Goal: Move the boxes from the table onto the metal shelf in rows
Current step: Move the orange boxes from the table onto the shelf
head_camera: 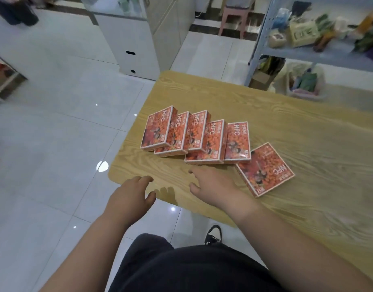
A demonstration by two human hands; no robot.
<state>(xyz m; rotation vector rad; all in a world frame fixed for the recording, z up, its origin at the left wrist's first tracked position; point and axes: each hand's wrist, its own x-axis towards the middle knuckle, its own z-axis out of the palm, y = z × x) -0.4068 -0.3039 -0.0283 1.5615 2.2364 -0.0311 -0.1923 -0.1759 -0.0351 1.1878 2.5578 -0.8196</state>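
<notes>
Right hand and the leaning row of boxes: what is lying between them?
Only a narrow strip of bare table; in the head view the right hand does not touch the row of boxes.

Glossy, film-wrapped boxes [158,129] (cardboard, probably) lie on a matt wood-grain table [307,133]; polished floor tiles [55,133] shine.

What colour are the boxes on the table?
Orange-red with white edges, seen in the head view: boxes on the table.

metal shelf [337,52]: cut off right, goods [303,34] blurred | boxes [197,133]: overlapping, faces part-hidden
</notes>
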